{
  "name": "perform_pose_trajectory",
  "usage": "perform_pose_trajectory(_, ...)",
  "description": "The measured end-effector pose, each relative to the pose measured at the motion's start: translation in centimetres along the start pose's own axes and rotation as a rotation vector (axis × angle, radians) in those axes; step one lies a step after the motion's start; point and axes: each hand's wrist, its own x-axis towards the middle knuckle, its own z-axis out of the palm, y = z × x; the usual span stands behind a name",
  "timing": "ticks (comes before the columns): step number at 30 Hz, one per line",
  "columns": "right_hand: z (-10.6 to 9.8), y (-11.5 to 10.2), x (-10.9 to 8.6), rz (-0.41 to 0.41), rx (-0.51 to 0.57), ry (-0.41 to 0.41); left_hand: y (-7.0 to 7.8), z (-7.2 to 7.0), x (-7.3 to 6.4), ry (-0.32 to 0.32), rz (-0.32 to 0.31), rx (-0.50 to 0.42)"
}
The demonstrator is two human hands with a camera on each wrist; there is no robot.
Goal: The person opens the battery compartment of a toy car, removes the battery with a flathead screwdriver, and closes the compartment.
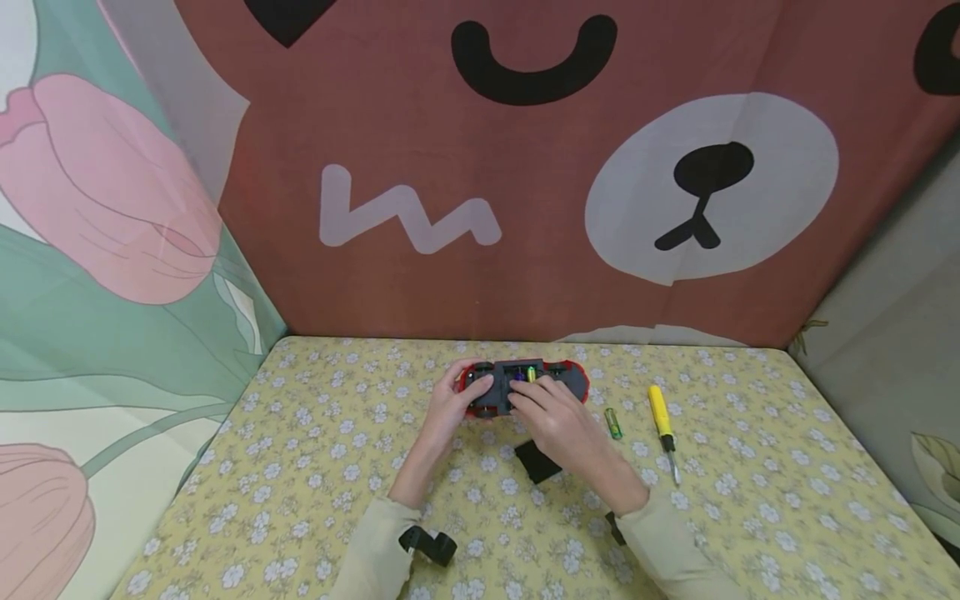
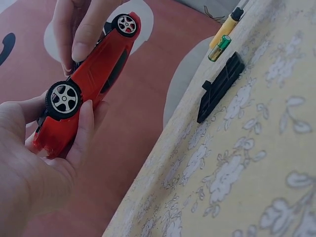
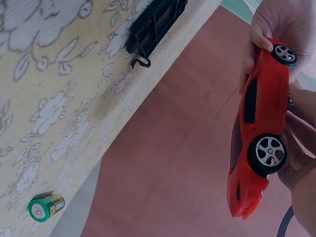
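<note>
A red toy car (image 1: 576, 382) is held upside down above the table, its dark underside and recessed battery compartment facing up. My left hand (image 1: 447, 404) grips its left end, thumb on the underside and fingers around the red body (image 2: 94, 71). The fingertips of my right hand (image 1: 561, 423) are at the compartment, beside a green battery (image 1: 531, 374) partly visible inside it. Whether they pinch that battery I cannot tell. Just below the right hand lies a black battery cover (image 1: 537, 463). One loose green battery (image 1: 613, 423) rests on the cloth to the right.
A screwdriver (image 1: 660, 414) with a yellow handle lies at the right, its tip toward me. Yellow flowered cloth (image 1: 300, 467) covers the table. Behind its far edge hangs a printed brown curtain (image 1: 390, 292), with more printed fabric on both sides.
</note>
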Motion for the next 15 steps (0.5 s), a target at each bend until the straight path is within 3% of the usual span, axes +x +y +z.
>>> perform_pose_trajectory(15, -0.77, -0.46, 0.30, 0.041, 0.049, -0.110, -0.24, 0.00, 0.07, 0.005, -0.015, 0.014)
